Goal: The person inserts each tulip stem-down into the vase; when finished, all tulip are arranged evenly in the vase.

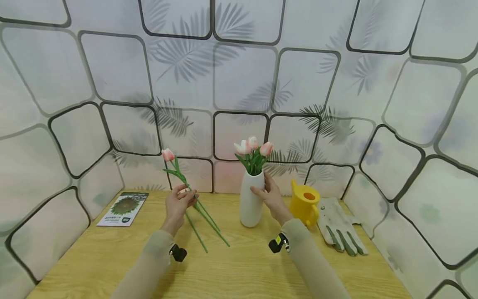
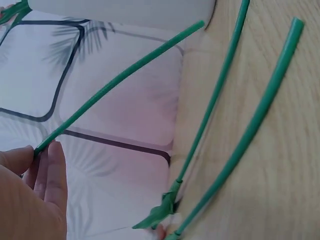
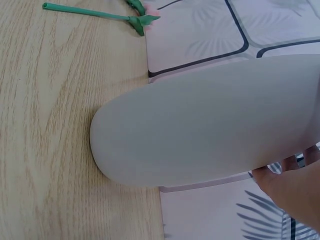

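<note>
My left hand (image 1: 179, 207) pinches the green stem of an artificial pink tulip (image 1: 168, 155) between thumb and fingers; its bloom points up and to the left. In the left wrist view that stem (image 2: 117, 81) slants above the table. Two more green stems (image 2: 257, 120) lie on the wood below it, their blooms mostly hidden. A tall white vase (image 1: 251, 203) stands upright, holding several pink and white tulips (image 1: 253, 150). My right hand (image 1: 272, 197) grips the vase's upper right side, thumb in front and fingers behind. The right wrist view shows the vase's smooth wall (image 3: 200, 125) close up.
Right of the vase stand a yellow watering can (image 1: 304, 203) and, beside it, pale gardening gloves (image 1: 340, 224) with green fingers. A seed packet (image 1: 124, 209) lies at the back left of the wooden table (image 1: 231, 274). Patterned cloth walls (image 1: 186, 91) enclose the table's back and sides.
</note>
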`<action>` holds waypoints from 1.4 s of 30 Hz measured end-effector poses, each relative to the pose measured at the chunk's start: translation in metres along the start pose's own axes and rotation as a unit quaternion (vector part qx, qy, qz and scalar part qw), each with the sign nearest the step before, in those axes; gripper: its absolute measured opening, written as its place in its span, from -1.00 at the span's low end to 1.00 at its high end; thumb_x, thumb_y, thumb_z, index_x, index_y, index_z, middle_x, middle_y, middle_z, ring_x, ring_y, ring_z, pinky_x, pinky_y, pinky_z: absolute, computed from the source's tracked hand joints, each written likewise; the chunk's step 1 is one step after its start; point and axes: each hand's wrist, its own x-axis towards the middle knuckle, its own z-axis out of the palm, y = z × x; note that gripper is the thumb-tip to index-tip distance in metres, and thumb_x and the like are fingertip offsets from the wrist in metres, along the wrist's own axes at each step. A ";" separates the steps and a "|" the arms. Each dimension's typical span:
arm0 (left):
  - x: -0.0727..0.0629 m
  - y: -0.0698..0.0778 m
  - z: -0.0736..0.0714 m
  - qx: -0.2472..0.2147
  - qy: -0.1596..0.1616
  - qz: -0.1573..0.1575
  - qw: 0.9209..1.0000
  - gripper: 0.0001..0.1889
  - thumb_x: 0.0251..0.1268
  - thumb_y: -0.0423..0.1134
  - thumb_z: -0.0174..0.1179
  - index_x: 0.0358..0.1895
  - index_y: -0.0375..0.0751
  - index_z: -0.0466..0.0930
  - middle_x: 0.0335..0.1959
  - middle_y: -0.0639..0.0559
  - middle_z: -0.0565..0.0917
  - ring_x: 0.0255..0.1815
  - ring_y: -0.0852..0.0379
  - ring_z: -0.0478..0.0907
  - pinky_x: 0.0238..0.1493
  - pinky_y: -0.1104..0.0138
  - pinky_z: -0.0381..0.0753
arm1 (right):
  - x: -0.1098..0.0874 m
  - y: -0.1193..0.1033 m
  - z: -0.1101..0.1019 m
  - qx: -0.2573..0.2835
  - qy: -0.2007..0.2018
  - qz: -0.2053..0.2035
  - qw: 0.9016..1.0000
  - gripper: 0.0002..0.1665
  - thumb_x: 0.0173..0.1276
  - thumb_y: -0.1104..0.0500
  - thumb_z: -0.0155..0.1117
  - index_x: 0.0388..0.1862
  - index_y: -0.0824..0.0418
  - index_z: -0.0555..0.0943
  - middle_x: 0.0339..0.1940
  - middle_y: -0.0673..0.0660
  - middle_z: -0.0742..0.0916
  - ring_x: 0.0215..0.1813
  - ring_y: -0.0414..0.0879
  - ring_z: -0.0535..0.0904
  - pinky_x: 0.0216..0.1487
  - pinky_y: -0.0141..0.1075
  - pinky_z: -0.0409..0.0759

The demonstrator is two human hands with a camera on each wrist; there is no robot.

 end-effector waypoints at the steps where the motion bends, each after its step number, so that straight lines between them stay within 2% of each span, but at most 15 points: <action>1: -0.001 0.003 0.002 -0.001 -0.002 0.008 1.000 -0.50 0.35 -0.44 0.20 0.33 -0.31 0.34 -0.13 -0.11 0.77 -0.18 0.04 0.76 -0.15 0.31 0.76 | 0.000 0.000 0.000 -0.001 0.000 -0.001 1.000 0.05 0.34 0.07 0.38 0.62 0.05 -0.04 0.60 0.11 0.19 0.58 0.13 0.11 0.55 0.18 0.09; 8: -0.003 0.019 0.011 -0.030 -0.009 0.051 0.998 -0.53 0.34 -0.42 0.22 0.31 -0.25 0.41 -0.29 0.07 0.75 -0.34 0.16 0.76 -0.19 0.26 0.78 | 0.002 0.001 0.000 0.003 -0.008 -0.005 1.000 0.06 0.34 0.06 0.38 0.62 0.05 -0.05 0.60 0.12 0.18 0.59 0.13 0.08 0.56 0.18 0.06; 13: -0.004 0.026 0.014 -0.036 -0.018 0.081 0.996 -0.57 0.33 -0.44 0.23 0.24 -0.24 0.48 -0.22 -0.03 0.60 -0.33 0.14 0.75 -0.21 0.24 0.78 | 0.001 -0.001 0.004 0.003 -0.012 0.001 1.000 0.06 0.34 0.05 0.37 0.62 0.04 -0.05 0.60 0.13 0.20 0.58 0.13 0.10 0.57 0.17 0.05; 19: -0.010 0.037 0.020 -0.026 -0.030 0.116 0.992 -0.56 0.30 -0.41 0.27 0.24 -0.18 0.53 -0.25 -0.01 0.68 -0.28 0.16 0.74 -0.20 0.20 0.78 | 0.001 0.000 0.009 0.003 -0.009 0.003 1.000 0.03 0.34 0.04 0.37 0.62 0.01 -0.02 0.59 0.11 0.22 0.57 0.12 0.14 0.56 0.15 0.07; 23: -0.015 0.043 0.027 -0.022 -0.055 0.126 0.990 -0.57 0.30 -0.42 0.26 0.24 -0.19 0.52 -0.27 0.04 0.69 -0.28 0.14 0.75 -0.18 0.19 0.78 | -0.003 0.002 0.008 -0.010 -0.007 0.007 1.000 0.04 0.35 0.02 0.36 0.62 0.04 -0.04 0.59 0.12 0.21 0.58 0.13 0.12 0.56 0.17 0.07; 27: -0.018 0.049 0.036 -0.019 -0.071 0.132 0.988 -0.54 0.29 -0.43 0.26 0.26 -0.25 0.50 -0.19 -0.14 0.72 -0.27 0.07 0.76 -0.15 0.17 0.77 | -0.007 0.003 0.005 -0.019 -0.003 0.017 1.000 0.05 0.35 0.04 0.36 0.62 0.04 -0.06 0.61 0.12 0.17 0.59 0.14 0.09 0.56 0.17 0.07; 31: -0.015 0.060 0.047 -0.007 -0.078 0.154 0.985 -0.56 0.27 -0.42 0.29 0.23 -0.27 0.52 -0.13 -0.34 0.71 -0.28 0.03 0.77 -0.13 0.16 0.76 | -0.005 0.001 0.003 -0.015 0.001 0.008 1.000 0.05 0.35 0.06 0.37 0.62 0.06 -0.06 0.61 0.14 0.15 0.59 0.16 0.08 0.56 0.18 0.06; 36: -0.013 0.076 0.061 -0.016 -0.103 0.170 0.980 -0.59 0.27 -0.43 0.28 0.20 -0.26 0.56 -0.16 -0.29 0.73 -0.26 -0.01 0.77 -0.07 0.06 0.73 | -0.001 -0.002 0.002 -0.011 0.006 0.004 1.000 0.03 0.35 0.06 0.36 0.62 0.04 -0.04 0.61 0.12 0.17 0.59 0.14 0.10 0.56 0.18 0.07; 38: -0.013 0.080 0.066 -0.013 -0.109 0.174 0.979 -0.58 0.28 -0.43 0.28 0.21 -0.27 0.56 -0.18 -0.23 0.75 -0.26 0.00 0.77 -0.09 0.09 0.74 | -0.001 -0.003 0.002 -0.012 0.004 0.008 1.000 0.03 0.36 0.05 0.36 0.62 0.02 -0.04 0.61 0.10 0.17 0.59 0.12 0.10 0.56 0.17 0.08; 42: -0.014 0.087 0.073 0.004 -0.118 0.184 0.976 -0.55 0.30 -0.41 0.27 0.25 -0.28 0.52 -0.13 -0.31 0.72 -0.28 0.14 0.75 -0.16 0.23 0.77 | -0.002 -0.003 0.002 -0.011 0.001 0.006 1.000 0.04 0.36 0.04 0.35 0.62 0.02 -0.05 0.61 0.10 0.16 0.59 0.12 0.10 0.56 0.17 0.08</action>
